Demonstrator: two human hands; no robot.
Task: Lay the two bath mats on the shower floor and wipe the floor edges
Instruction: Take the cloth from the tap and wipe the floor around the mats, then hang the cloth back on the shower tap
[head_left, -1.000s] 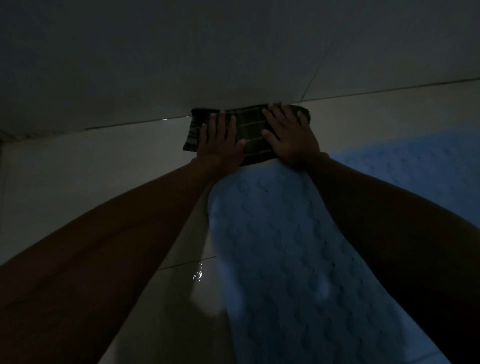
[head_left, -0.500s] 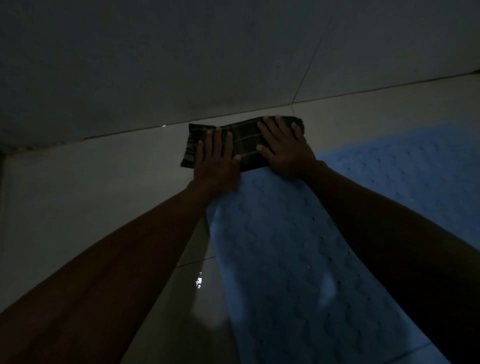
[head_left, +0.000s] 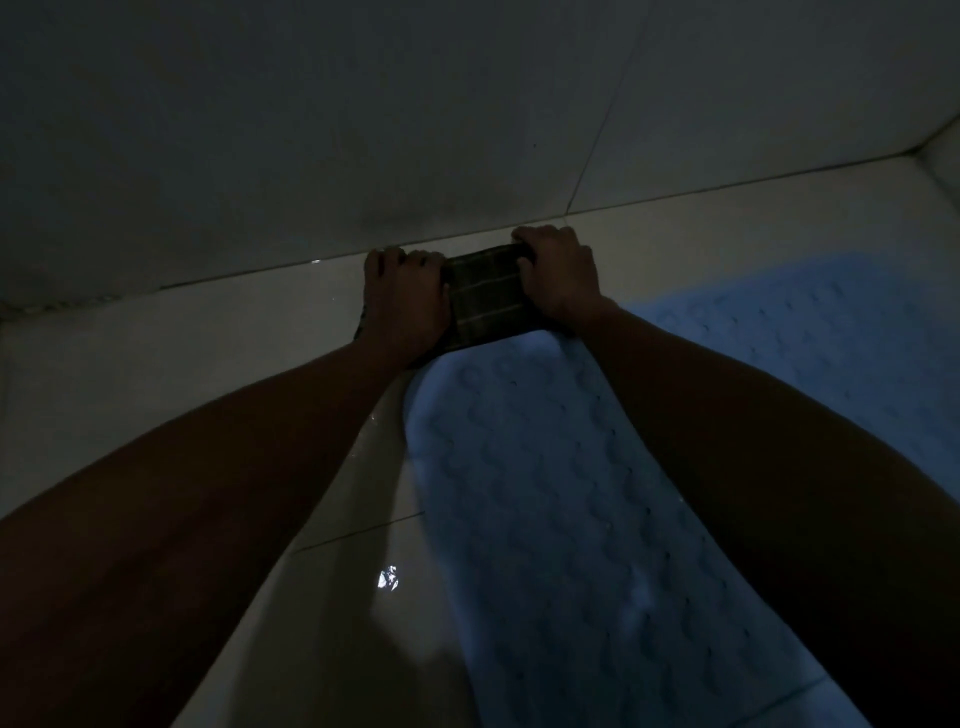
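Both my arms are reaching straight forward and down to the wall-floor joint. My left hand (head_left: 405, 299) is sitting on the left end of the plaid cloth (head_left: 485, 301), fingers curling over its far edge and gripping it. My right hand (head_left: 558, 273) is doing the same on the right end, fingers bent round the far edge. The cloth is lying on the shower floor (head_left: 182, 353) tight against the wall (head_left: 311, 130), just past the end of the near blue bath mat (head_left: 545, 519). The second bath mat (head_left: 810, 332) is lying to the right. Half a second ago both hands were pressing flat with fingers straight and the cloth was spread wider; now it's bunching narrower and sitting closer to the wall.
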